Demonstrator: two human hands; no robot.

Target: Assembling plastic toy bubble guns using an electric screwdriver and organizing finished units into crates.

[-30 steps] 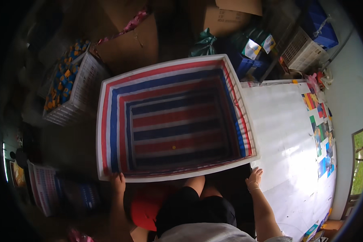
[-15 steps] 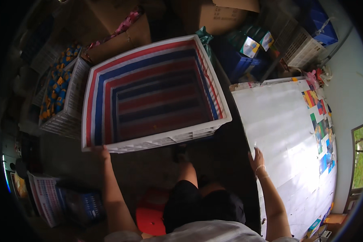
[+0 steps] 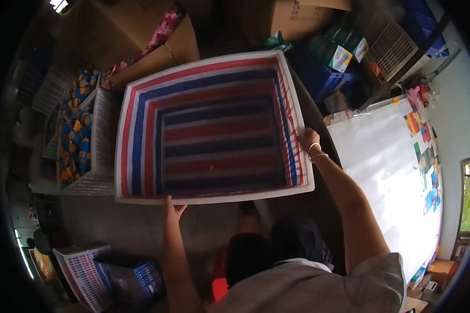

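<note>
In front of me is a large white plastic crate [image 3: 214,196], its inside covered by a red, white and blue striped liner [image 3: 219,130]. My left hand [image 3: 174,207] grips the near rim, left of its middle, with the thumb over the top. On the right side rim, my right hand [image 3: 308,140] is closed, its fingers partly hidden behind the edge; a bracelet circles that wrist. A tiny yellowish bit [image 3: 211,167] lies on the liner's bottom.
To the left stands a white crate [image 3: 105,133] of blue and orange items [image 3: 78,130]. A white-topped table [image 3: 376,172] runs along the right. Cardboard boxes [image 3: 297,21] and blue bins [image 3: 318,78] crowd the back. A red stool [image 3: 220,287] and smaller baskets [image 3: 91,276] sit low down.
My right hand has left the white table and taken hold of the crate's right rim. The crate appears turned slightly and farther right in view. My left hand stays on the near rim.
</note>
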